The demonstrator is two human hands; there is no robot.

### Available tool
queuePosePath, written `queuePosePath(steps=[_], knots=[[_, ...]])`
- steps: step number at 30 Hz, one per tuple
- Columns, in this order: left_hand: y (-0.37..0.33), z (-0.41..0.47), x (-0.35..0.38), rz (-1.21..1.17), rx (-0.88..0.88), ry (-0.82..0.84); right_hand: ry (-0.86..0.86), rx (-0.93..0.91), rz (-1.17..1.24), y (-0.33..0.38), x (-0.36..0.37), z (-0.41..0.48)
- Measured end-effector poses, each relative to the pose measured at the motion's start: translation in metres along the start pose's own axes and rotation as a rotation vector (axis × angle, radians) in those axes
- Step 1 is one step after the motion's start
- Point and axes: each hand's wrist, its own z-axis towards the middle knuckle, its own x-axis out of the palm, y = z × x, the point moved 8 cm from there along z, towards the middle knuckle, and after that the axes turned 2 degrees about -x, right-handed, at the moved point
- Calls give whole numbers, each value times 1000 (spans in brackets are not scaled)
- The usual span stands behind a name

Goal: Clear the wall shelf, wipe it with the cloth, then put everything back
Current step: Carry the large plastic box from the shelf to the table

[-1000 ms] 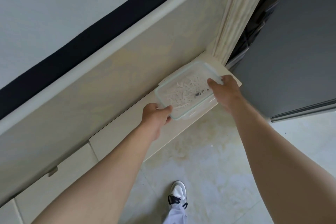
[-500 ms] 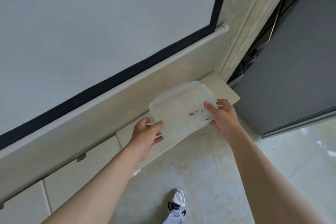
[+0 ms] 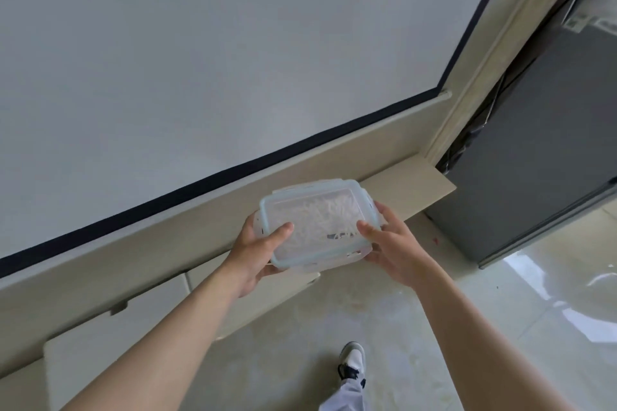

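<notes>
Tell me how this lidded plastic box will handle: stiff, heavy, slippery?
Probably stiff: the box shows no bending between the left hand and right hand. Likely light: only thin white strips inside. Its smooth plastic may be slippery.

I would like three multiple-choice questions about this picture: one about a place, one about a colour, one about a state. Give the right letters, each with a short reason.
1. Where is the container? A in a sink; B held beside the shelf; C on a chair.
2. What colour borders the lid? A red; B black; C pale blue.
3. How is the lid? A on the container; B lying on the shelf; C missing.

Answers: 1 B, the left hand and the right hand grip its ends by the shelf edge. 2 C, a pale blue band frames the lid. 3 A, the lid covers the white strips inside.
</notes>
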Motion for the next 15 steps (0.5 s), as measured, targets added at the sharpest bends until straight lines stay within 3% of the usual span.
queuePosePath(steps=[7, 15], knots=[[-2, -89, -112, 6, 88, -51, 41, 18, -188, -34, 116, -63], [4, -164, -182, 8, 190, -47, 117, 51, -346, -52, 191, -100]])
